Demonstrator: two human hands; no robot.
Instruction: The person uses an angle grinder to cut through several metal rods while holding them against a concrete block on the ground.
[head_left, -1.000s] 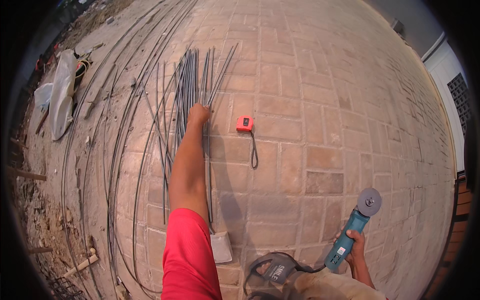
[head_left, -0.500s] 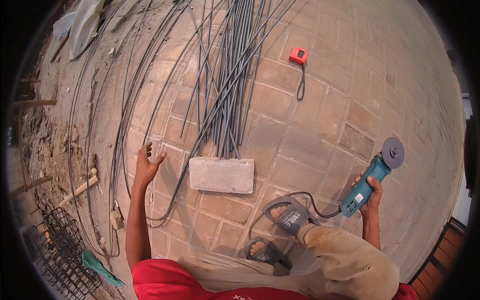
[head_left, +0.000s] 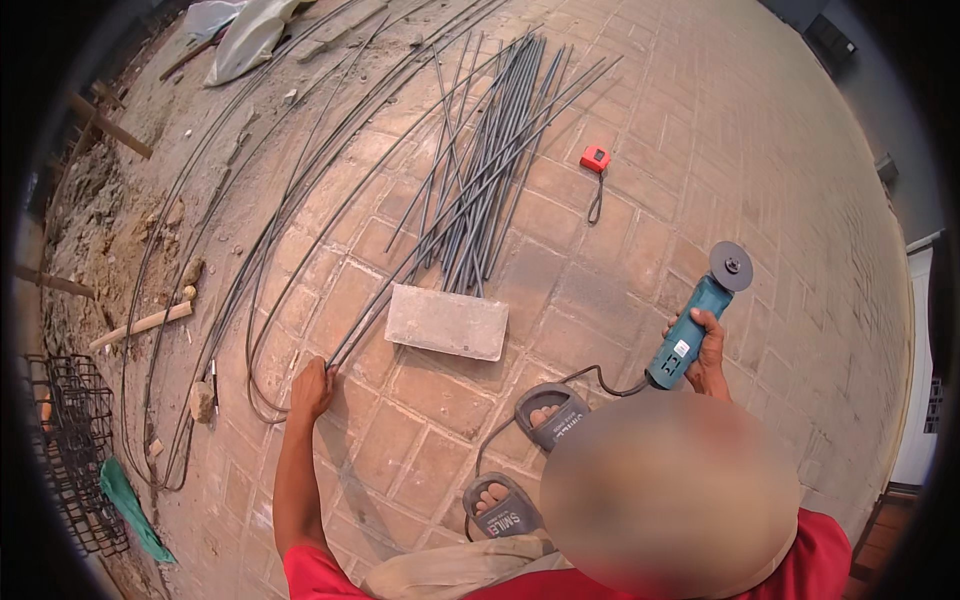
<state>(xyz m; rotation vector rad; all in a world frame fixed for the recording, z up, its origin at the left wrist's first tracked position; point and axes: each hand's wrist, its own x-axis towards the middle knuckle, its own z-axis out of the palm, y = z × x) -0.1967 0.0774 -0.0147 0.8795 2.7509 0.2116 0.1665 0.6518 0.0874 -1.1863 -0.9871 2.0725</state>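
My left hand (head_left: 313, 388) is closed around the near end of a thin steel rod (head_left: 362, 331), which runs past the left side of a concrete block (head_left: 447, 322). Beyond the block lies a bundle of cut steel rods (head_left: 497, 165), with its near ends at the block's far edge. My right hand (head_left: 712, 352) grips a teal angle grinder (head_left: 688, 326) by its body, holding it raised with the grey cutting disc (head_left: 722, 262) pointing away from me. From the grinder's tail a dark cord (head_left: 605, 382) drops toward my sandals. Whether the disc is spinning, I cannot tell.
A red tape measure (head_left: 595, 158) with a wrist strap lies on the brick paving (head_left: 430, 465). Long bent rods (head_left: 262, 255) curve along the left side. Past them are a wooden stick (head_left: 140, 327), a steel mesh cage (head_left: 75, 440) and a green cloth (head_left: 133, 508). My sandals (head_left: 503, 507) are close to the cord.
My left hand, spread open before, has come down and closed on the rod end. The grinder in my right hand has shifted left and slightly up in view as the camera turned.
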